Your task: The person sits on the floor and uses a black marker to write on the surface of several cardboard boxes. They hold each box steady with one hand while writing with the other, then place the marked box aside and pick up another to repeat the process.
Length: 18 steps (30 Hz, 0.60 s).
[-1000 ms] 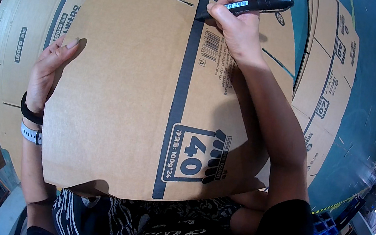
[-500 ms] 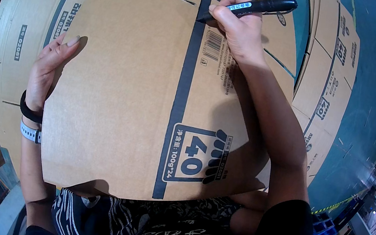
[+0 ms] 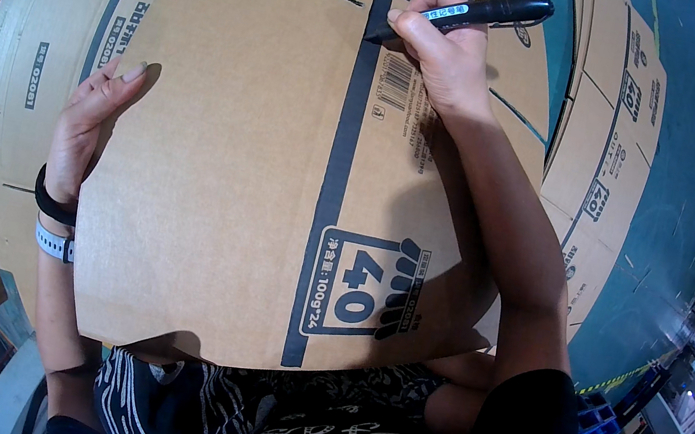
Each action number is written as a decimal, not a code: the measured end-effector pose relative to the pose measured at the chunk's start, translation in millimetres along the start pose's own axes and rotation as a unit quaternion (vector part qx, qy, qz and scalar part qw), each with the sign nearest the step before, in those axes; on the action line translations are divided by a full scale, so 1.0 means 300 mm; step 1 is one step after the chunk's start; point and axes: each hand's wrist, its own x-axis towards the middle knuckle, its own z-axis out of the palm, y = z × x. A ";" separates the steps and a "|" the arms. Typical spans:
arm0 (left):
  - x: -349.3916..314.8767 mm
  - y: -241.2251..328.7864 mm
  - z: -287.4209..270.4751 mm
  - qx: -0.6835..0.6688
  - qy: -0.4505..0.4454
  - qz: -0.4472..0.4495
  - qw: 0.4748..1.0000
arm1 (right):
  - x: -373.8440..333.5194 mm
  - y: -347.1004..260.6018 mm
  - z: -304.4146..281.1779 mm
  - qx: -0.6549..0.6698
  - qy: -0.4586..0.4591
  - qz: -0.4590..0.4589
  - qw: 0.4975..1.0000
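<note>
Clearly, my right hand (image 3: 450,58) is wrapped round the black marker (image 3: 507,9), towards one o'clock on the cardboard (image 3: 218,157), which fills the middle of my view. The marker's tip is at the dark stripe (image 3: 340,151), where black ink could hardly show. My left hand (image 3: 92,112), at ten o'clock, curls half-closed at the cardboard's edge; I cannot tell whether that grip truly pinches it. If it's loose, the sheet could slide or bow under the tip, skewing a stroke. My right wrist, near the barcode (image 3: 395,81), could smear any fresh ink.
</note>
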 end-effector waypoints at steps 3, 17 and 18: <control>0.001 0.002 0.002 0.000 -0.001 0.000 1.000 | 0.001 -0.001 -0.001 0.005 0.000 0.007 1.000; -0.019 0.012 0.015 -0.014 -0.031 0.016 0.999 | -0.001 0.034 -0.004 -0.026 0.010 -0.018 0.999; -0.014 0.008 0.032 -0.025 -0.031 0.014 0.999 | -0.002 0.033 -0.011 -0.012 0.014 -0.016 1.000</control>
